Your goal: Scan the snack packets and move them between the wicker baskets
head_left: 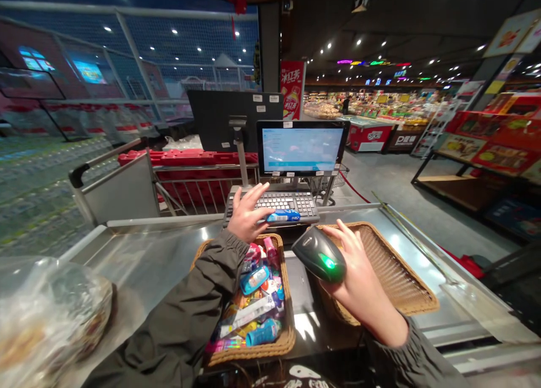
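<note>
The one camera, worn on the head, looks forward and down from close behind the scanner (316, 253), across the counter (147, 253), toward the lit monitor (302, 146).

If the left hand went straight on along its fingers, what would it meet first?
Likely the lit monitor beyond the keyboard, though depth is unclear and the left hand may brush the keys first.

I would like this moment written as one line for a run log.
left hand: over keyboard, by blue packet | right hand: holding scanner, green light on | left basket: packaged items inside | facing monitor: lit
</note>
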### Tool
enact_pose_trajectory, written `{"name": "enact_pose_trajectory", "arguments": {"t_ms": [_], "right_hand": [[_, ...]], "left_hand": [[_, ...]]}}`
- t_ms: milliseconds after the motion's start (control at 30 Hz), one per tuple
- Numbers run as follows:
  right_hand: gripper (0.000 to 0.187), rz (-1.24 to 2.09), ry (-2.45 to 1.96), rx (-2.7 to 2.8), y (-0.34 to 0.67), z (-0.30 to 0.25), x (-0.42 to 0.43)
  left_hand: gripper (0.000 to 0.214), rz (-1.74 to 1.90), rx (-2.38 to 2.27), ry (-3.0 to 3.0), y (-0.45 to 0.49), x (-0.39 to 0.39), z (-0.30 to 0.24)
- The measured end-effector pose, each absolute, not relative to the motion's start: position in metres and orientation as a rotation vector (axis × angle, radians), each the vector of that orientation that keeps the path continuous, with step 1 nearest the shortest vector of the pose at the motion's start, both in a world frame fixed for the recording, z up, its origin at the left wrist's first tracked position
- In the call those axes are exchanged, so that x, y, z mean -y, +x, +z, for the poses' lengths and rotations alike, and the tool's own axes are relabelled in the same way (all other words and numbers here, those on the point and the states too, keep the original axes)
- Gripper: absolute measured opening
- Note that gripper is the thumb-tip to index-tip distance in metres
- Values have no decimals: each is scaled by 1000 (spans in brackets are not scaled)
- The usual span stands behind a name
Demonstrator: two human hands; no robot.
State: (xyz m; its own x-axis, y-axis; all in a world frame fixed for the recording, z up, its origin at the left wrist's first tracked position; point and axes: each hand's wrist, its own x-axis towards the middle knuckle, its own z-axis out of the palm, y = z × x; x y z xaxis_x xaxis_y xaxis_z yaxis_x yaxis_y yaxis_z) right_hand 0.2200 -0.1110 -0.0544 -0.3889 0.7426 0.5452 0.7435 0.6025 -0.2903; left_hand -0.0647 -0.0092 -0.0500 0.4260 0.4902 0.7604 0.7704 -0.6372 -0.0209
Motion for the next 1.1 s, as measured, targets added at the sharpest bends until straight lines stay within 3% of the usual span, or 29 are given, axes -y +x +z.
{"name": "enact_pose_trajectory", "arguments": {"t_ms": [467, 933, 1100], "right_hand": [[44, 59, -1172, 2166, 203, -64, 99], [44, 192, -1169, 2203, 186, -75, 95], [42, 180, -1161, 2198, 188, -77, 96]], "left_hand": [[15, -946, 1231, -2353, -96, 22, -70], [13, -445, 1653, -2414, -148, 65, -117], [21, -216, 1834, -2371, -162, 80, -120]]}}
